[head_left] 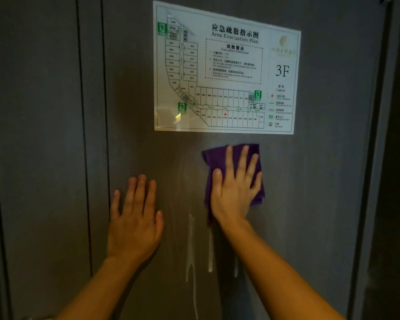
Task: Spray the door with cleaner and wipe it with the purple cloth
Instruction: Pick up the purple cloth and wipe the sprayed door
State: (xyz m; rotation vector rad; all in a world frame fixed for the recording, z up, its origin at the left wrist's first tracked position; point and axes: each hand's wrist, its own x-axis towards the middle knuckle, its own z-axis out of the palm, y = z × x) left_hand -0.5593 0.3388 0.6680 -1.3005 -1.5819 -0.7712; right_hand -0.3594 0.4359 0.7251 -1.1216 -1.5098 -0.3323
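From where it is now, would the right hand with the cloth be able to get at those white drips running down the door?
Probably yes. The right hand presses the purple cloth flat on the door, and the white drips run just below and beside it, with nothing between them.

— What's the door (321, 204) made of, from where you sit?

— I see a dark grey panel, smooth, with a low satin sheen and a faint vertical grain like wood-look laminate. Pale wet streaks (191, 245) run down it, glossy against the duller face.

— And the cloth?

— The purple cloth (217, 155) looks soft and matt, a fuzzy woven fabric, folded. I can't tell the fibre.

— The sign above?

— The evacuation plan (226, 68) is printed paper under a clear glossy cover; I see glare on its lower left corner.
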